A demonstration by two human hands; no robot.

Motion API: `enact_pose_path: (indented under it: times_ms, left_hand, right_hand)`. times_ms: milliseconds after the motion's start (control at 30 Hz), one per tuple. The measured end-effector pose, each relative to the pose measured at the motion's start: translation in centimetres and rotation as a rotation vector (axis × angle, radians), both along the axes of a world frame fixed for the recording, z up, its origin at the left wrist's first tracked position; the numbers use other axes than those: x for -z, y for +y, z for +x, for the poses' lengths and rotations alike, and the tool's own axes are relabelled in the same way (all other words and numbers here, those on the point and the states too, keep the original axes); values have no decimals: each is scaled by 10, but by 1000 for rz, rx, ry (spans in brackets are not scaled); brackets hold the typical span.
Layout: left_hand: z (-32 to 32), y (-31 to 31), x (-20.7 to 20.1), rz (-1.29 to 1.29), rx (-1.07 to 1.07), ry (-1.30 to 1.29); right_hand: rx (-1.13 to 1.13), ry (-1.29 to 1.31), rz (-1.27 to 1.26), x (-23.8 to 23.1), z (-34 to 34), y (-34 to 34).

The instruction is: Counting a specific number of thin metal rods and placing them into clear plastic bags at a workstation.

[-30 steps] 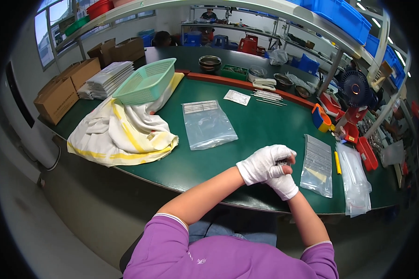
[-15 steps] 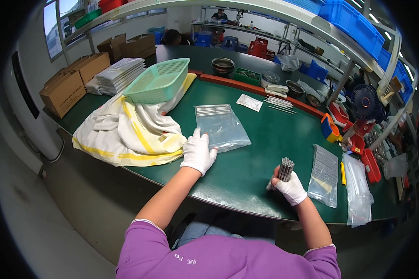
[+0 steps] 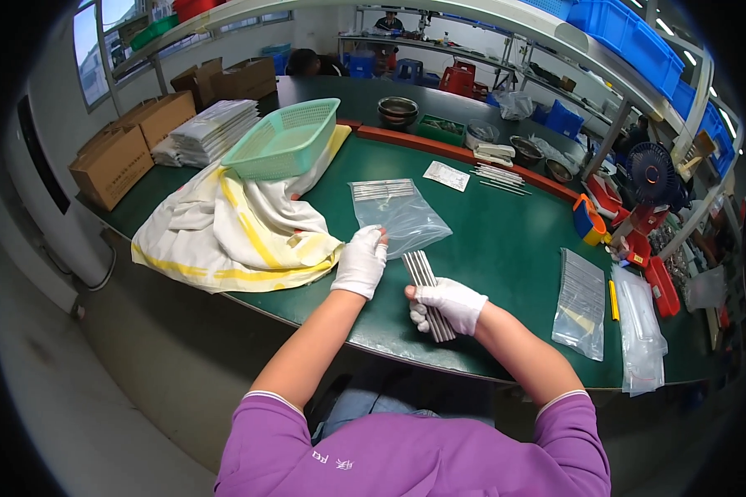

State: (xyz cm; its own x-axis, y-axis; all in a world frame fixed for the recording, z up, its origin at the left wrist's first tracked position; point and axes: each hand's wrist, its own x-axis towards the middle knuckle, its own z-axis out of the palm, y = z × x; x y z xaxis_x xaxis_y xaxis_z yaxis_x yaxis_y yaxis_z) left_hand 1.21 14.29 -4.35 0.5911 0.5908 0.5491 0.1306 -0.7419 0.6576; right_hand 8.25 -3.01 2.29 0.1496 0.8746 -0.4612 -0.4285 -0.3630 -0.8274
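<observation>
A bundle of thin grey metal rods (image 3: 421, 272) is gripped in my white-gloved right hand (image 3: 452, 305), tilted over the front of the table. My gloved left hand (image 3: 362, 263) is closed at the near left edge of a clear plastic bag (image 3: 419, 217), seeming to pinch it. Several metal rods (image 3: 382, 190) lie side by side in the far end of that bag. Left of my left hand, a white cloth with yellow stripes (image 3: 215, 219) lies crumpled under a light green plastic basket (image 3: 286, 142).
A filled clear bag (image 3: 578, 302), a yellow marker-like stick (image 3: 613, 300) and empty plastic bags (image 3: 637, 331) lie at right. Loose rods (image 3: 499, 176) and a paper label (image 3: 447, 176) lie farther back. Cardboard boxes (image 3: 112, 170) stand left; a small fan (image 3: 648, 172) stands right.
My right hand has brought the rods leftward, close to the bag, and turned them so their length shows. My left hand has shifted slightly right and closed at the bag's edge.
</observation>
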Motion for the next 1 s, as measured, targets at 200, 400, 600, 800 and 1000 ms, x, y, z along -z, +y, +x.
enact_pose_path:
  times_ms: [200, 400, 600, 800, 1000]
  left_hand:
    - [2, -4, -3, -22, -3, -61]
    - [-4, -2, -13, -225, 32, -32]
    - [-3, -3, -8, -182, 39, -38]
    - [2, -2, -2, -85, 0, -43]
    - [5, -23, -8, -44, 149, -23]
  right_hand:
    - [52, 248, 35, 18, 20, 20]
    - [127, 249, 1, 18, 26, 2]
    - [26, 214, 32, 0, 16, 17]
    - [107, 409, -69, 24, 15, 41]
    - [382, 393, 216, 44, 42, 71]
